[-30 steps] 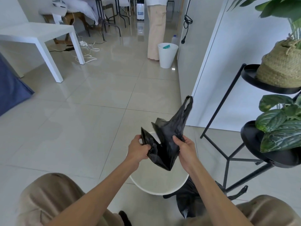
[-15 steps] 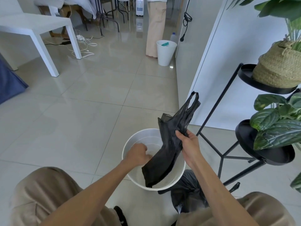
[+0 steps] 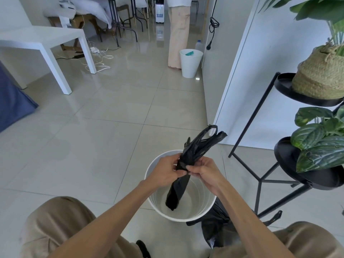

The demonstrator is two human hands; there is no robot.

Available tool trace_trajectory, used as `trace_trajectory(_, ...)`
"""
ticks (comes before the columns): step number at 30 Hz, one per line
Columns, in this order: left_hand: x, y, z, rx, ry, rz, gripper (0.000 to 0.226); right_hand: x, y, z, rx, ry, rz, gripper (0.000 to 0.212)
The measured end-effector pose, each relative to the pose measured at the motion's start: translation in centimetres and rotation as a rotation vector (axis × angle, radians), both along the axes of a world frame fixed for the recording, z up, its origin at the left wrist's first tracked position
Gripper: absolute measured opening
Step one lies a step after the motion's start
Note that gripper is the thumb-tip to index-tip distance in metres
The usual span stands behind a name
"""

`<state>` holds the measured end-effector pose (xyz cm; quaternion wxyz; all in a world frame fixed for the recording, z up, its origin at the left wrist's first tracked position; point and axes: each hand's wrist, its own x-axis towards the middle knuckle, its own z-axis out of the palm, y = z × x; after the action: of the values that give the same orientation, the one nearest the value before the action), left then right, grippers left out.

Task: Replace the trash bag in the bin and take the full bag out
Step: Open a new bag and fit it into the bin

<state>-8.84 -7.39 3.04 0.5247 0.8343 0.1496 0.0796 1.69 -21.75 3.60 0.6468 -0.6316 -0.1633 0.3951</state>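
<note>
A white round bin stands on the tiled floor between my knees, with no liner in it. Above its mouth I hold a crumpled new black trash bag. My left hand and my right hand both pinch it near its middle. Its handles stick up to the right and its lower end hangs down into the bin. The full black bag lies on the floor just right of the bin, partly hidden by my right arm.
A black metal plant stand with potted plants stands close on the right, beside a white wall panel. A second white bin and a standing person are farther down the floor. A white table and loose cables lie at the far left.
My left hand came up out of the bin and took hold of the new bag beside my right hand. The bag is now bunched tighter between both hands.
</note>
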Motion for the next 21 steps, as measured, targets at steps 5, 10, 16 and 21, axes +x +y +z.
trace_trajectory(5,0.1,0.7,-0.2,0.025,0.031,-0.030,0.043,0.2,0.0,0.2,-0.040,-0.074,0.061,0.034)
trace_trajectory(10,-0.5,1.6,-0.1,0.037,0.067,0.045,0.042,0.8,-0.4,0.6,-0.110,-0.148,-0.002,0.027)
trace_trajectory(16,-1.5,3.9,0.0,0.120,0.112,0.357,0.044,3.2,-2.0,1.0,-0.198,-0.204,-0.239,0.032)
trace_trajectory(21,-2.8,5.6,0.3,0.133,0.119,0.406,0.037,4.4,-1.9,1.8,-0.227,-0.252,-0.349,0.040)
